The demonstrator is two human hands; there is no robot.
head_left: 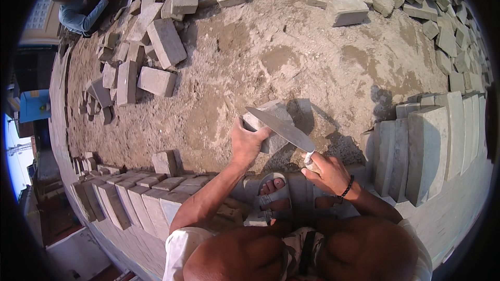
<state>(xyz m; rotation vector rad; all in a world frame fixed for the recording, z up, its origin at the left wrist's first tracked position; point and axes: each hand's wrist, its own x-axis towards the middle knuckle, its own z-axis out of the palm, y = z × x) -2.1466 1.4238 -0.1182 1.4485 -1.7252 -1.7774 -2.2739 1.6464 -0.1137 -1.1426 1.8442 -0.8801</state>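
Observation:
My left hand (249, 143) is closed round the left side of a grey paving brick (276, 112), holding it above the sandy ground in front of my feet. In my right hand (328, 174) is the pale handle of a trowel (281, 127). Its long pointed blade slants up and to the left across the brick's upper face, with the tip close to my left thumb and fingers. Part of the brick is hidden behind the blade. A dark bead bracelet (348, 186) circles my right wrist.
Rows of upright bricks stand at my left (138, 198) and right (427, 151). Loose bricks (166, 44) lie scattered at the far left, and a large brick heap (442, 15) fills the far right. A person (80, 8) in a blue sleeve crouches at the upper left. Sandy ground (219, 83) stretches ahead.

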